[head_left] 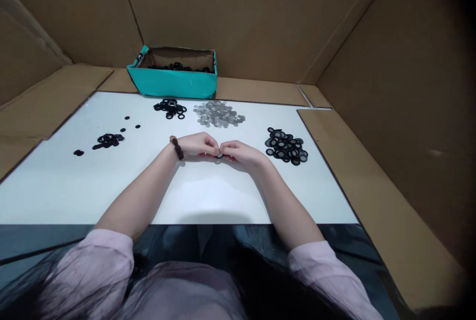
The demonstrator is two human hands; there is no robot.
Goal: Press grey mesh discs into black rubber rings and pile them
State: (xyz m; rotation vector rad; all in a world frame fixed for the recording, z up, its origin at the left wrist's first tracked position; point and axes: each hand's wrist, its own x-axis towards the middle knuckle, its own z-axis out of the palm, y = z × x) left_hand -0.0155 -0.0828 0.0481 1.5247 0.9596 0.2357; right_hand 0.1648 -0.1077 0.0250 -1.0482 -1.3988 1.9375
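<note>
My left hand (203,145) and my right hand (238,152) meet over the middle of the white board (208,186). Between their fingertips they pinch a small black ring with a grey disc (219,155) in it. Both hands are closed, and the fingers hide part of the ring. Beyond my hands lies a heap of grey translucent discs (219,114). Left of that heap sits a pile of black rings (170,108). A pile of black rings with grey centres (286,146) lies to the right of my right hand.
Behind the board stands a turquoise box (174,83) with many black rings inside. Dark pieces (108,140) are heaped at the left, with several single ones scattered near them. Tall cardboard walls (238,23) enclose the back and sides.
</note>
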